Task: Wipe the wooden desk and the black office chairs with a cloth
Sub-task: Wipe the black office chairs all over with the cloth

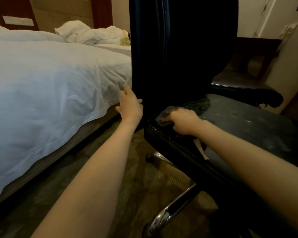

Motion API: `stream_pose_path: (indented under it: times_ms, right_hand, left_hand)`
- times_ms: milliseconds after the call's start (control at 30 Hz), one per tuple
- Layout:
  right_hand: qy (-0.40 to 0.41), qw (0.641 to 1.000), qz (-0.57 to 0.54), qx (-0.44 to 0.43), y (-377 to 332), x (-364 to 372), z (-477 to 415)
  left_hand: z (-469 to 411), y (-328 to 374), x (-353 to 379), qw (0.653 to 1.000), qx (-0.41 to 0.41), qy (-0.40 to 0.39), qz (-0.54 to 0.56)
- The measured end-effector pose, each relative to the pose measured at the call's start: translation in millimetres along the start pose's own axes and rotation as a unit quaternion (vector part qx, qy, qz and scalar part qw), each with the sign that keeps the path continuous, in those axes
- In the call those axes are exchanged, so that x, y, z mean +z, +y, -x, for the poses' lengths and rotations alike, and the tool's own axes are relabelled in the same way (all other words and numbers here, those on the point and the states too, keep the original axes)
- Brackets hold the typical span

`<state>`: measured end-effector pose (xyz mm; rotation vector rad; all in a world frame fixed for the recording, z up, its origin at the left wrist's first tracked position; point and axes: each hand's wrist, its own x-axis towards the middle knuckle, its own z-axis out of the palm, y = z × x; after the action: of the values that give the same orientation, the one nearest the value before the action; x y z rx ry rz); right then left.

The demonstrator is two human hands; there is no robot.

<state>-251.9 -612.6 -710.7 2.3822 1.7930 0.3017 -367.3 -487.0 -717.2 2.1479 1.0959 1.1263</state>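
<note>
**Head view: 1 person, 2 bare hands at a black office chair (187, 74).** The right hand (183, 121) lies on the rear left corner of the seat (248, 122). Its fingers are curled over a grey cloth (163, 116) and press it onto the seat surface. The cloth is bunched and shows ahead of the knuckles, close to the foot of the backrest (162, 31).

The left hand (130, 105) is spread, with its fingers straight and pointing away from the camera, at the left edge of the backrest. Whether it touches that edge cannot be told.

The seat surface is dull and speckled with pale flecks, which are densest just beyond the cloth. The backrest stands upright and fills the upper middle of the view.

Below the seat, a chrome leg (172, 212) of the base reaches toward the camera. A castor (150, 158) stands on the patterned carpet (136, 186).

To the left, a bed (50, 83) with a white cover stands just beside the chair. White pillows (83, 33) lie crumpled at its head.
</note>
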Motion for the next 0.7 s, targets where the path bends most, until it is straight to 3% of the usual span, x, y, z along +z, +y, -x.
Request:
stream_pose_path:
  times_ms: [133, 333, 500, 600, 700]
  right_hand:
    - [0.004, 0.998, -0.017, 0.065, 15, -10, 6]
    - [0.033, 0.994, 0.063, -0.087, -47, -2, 21]
    - [-0.015, 0.999, 0.032, 0.025, 10, -5, 22]
    - [0.013, 0.998, 0.009, 0.062, 16, -8, 17]
    - [0.062, 0.998, 0.007, -0.021, -13, -10, 15]
  left_hand:
    - [2, 2, -2, 1.0, 0.001, -0.004, 0.014]
    - [0, -4, -3, 1.0, 0.016, -0.017, 0.009]
    - [1, 1, -7, 1.0, -0.006, -0.027, 0.004]
    - [1, 7, -9, 0.999, -0.022, -0.034, 0.012]
    - [1, 7, -11, 0.999, -0.024, -0.037, 0.004]
